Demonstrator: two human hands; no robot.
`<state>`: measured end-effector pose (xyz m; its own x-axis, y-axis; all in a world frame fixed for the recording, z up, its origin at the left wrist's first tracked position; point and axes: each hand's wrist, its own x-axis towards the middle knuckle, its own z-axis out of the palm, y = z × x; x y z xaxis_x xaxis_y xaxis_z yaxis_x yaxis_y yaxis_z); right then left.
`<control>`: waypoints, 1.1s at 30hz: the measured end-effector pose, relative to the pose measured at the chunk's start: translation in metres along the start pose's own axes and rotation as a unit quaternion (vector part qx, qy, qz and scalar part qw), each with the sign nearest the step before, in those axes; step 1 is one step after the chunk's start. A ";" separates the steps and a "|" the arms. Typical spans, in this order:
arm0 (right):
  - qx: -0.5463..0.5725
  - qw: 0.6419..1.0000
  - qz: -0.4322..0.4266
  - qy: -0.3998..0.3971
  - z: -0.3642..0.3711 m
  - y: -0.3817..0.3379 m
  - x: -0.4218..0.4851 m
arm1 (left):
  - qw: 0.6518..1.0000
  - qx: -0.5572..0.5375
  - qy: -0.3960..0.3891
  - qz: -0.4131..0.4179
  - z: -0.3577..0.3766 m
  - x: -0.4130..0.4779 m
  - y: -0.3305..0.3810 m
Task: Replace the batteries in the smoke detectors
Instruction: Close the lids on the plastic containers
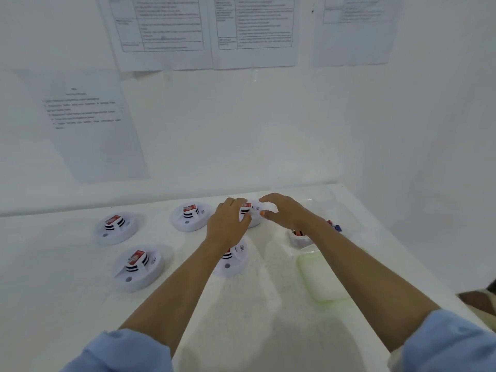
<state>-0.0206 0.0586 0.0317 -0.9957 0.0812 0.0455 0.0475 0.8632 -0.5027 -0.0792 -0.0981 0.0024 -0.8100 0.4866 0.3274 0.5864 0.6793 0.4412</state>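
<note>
5 white smoke detectors lay on the white table (80, 304); 3 stood in a far row and 2 nearer. The far-left detector (116, 229), the far-middle detector (189, 216) and the near-left detector (139, 268) each carried a red-and-white battery on its raised centre; the near-middle detector (233, 261) was partly hidden under the left forearm. Both hands met at the far-right detector (253, 214), which sat near the back edge of the table; its own battery (245, 205) showed between them. The left hand (228, 224) had its fingers curled round the detector's left side, holding it; the right hand (284, 210) arched over the right side, forefinger and thumb spread wide with nothing between them; whether its fingertips touched the casing I cannot tell. Just beside the right forearm stood a small white tub (298, 238) with dark and red items inside, too blurred to name; nearer lay a clear plastic lid (322, 277) with a greenish rim. Pale blue sleeves (120, 353) were pushed up both arms; 4 printed sheets (161, 30) hung on the wall behind.
</note>
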 end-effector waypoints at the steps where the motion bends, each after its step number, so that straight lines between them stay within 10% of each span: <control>1: 0.002 1.000 0.001 0.004 -0.003 0.007 -0.003 | 1.000 -0.003 -0.001 0.002 0.004 -0.002 0.007; 23: 0.033 0.990 -0.080 0.114 -0.029 0.155 -0.127 | 0.991 -0.011 -0.126 0.040 0.061 -0.091 0.080; 33: -0.051 0.995 -0.034 -0.078 -0.053 0.176 -0.142 | 0.981 -0.064 -0.179 0.040 0.051 -0.087 0.068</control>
<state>0.1330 0.2257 -0.0172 -0.9967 -0.0514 -0.0627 -0.0209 0.9104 -0.4132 0.0305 -0.0662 -0.0389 -0.6990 0.7125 0.0610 0.6252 0.5675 0.5358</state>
